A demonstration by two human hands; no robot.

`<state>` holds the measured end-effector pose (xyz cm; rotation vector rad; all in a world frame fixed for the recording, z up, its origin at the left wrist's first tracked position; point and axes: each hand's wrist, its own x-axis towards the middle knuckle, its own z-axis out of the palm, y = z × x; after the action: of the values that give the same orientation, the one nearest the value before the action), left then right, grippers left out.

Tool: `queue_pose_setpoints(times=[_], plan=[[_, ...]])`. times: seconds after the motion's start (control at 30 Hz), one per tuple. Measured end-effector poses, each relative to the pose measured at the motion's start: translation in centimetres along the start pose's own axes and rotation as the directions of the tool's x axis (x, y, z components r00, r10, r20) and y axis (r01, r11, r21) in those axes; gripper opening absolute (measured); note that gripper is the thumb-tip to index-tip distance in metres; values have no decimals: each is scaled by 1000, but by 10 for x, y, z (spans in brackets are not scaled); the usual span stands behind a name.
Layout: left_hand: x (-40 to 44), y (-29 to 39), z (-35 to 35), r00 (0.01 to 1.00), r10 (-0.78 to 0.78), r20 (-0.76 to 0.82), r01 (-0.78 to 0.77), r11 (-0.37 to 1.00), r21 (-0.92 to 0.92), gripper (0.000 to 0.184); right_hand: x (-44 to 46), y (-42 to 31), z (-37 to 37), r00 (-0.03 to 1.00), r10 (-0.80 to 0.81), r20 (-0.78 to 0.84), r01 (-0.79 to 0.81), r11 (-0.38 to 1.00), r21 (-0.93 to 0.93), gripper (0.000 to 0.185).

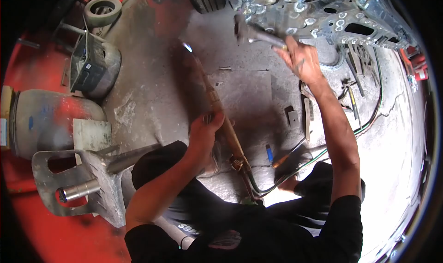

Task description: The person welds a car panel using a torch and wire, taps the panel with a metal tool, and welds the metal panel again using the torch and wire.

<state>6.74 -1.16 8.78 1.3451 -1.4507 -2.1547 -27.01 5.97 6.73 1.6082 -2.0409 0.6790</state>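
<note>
A brass-coloured gas torch [230, 141] slants across the middle of the view, a small bright flame [187, 47] at its tip. My left hand [203, 136] is closed round the torch body, and two hoses [295, 171] run from its rear end. Up at the right, my right hand [302, 62] grips the handle of a hammer [265, 36], whose blurred head points left beside the welded metal frame [318, 14]. Whether the hammer touches the frame cannot be told.
A grey stool [110, 171] holding a metal cylinder [80, 190] stands at the left, near a tank [55, 120], a black crate [87, 67] and a tire [102, 11]. On the floor lie a wire brush [308, 118], a screwdriver [281, 160] and a blue object [269, 153].
</note>
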Motion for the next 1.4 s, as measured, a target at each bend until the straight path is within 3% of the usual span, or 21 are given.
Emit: queue_pose_setpoints(times=[0.13, 0.17, 0.27, 0.37, 0.43, 0.53, 0.63, 0.7, 0.77, 0.87, 0.9, 1.0, 1.13, 1.17, 1.27, 1.37, 1.4], plan=[[4, 0, -2, 1000, 13, 9, -14, 1000, 18, 24, 2, 1, -9, 995, 61, 83, -61, 998, -7, 40], [3, -1, -2, 1000, 7, 12, -7, 1000, 17, 24, -1, 5, -3, 999, -33, 4, 33, 998, -45, 41], [2, 0, -1, 1000, 7, -5, -7, 999, 43, 23, -5, -5, -1, 990, 81, 112, -73, 995, -68, 37], [4, -1, -2, 1000, 21, -13, -21, 999, 25, 25, -31, -18, 7, 930, 184, 319, -219, 973, 77, 27], [4, 0, -3, 1000, 15, -15, -15, 1000, 19, 25, -64, -25, 17, 868, 148, 473, -366, 835, 411, 17], [4, 4, 0, 999, -19, -45, 19, 1000, -10, 25, -119, -6, 63, 777, 115, 619, -407, 842, 355, 19], [6, 4, 3, 997, -55, -53, 52, 998, -45, 25, -130, 9, 95, 764, 255, 592, -606, 597, 526, 21], [10, 1, 3, 996, -79, -41, 76, 995, -56, 26, -113, 19, 107, 688, 273, 673, -725, 222, 652, 17], [14, -2, 1, 994, -104, -28, 102, 993, -57, 27, -76, 10, 99, 630, 248, 736, -735, -118, 668, 11], [19, 1, 8, 990, -117, -75, 114, 993, -43, 27, -49, 28, 133, 796, 314, 518, -602, 321, 731, 13], [23, 4, 9, 992, -99, -75, 97, 995, -32, 27, -36, 29, 135, 746, 323, 582, -664, 298, 686, 22], [25, 6, 13, 992, -98, -84, 95, 995, -37, 26, 4, 15, 120, 736, 392, 552, -674, 349, 651, 31], [30, 6, 13, 990, -108, -95, 103, 993, -50, 25, 5, 39, 178, 917, 304, 258, -396, 625, 673, 48], [31, 5, 13, 991, -102, -90, 98, 994, -42, 25, 11, 44, 187, 888, 283, 362, -453, 674, 584, 50], [28, 11, 16, 982, -161, -101, 155, 985, -70, 24, 9, 65, 230, 893, 145, 425, -339, 839, 425, 46], [30, 6, 15, 981, -167, -100, 154, 980, -126, 22, 32, 46, 194, 793, 160, 588, -381, 883, 274, 42], [30, 7, 15, 982, -167, -89, 155, 979, -136, 23, 29, 51, 203, 840, 150, 522, -354, 880, 316, 40]])
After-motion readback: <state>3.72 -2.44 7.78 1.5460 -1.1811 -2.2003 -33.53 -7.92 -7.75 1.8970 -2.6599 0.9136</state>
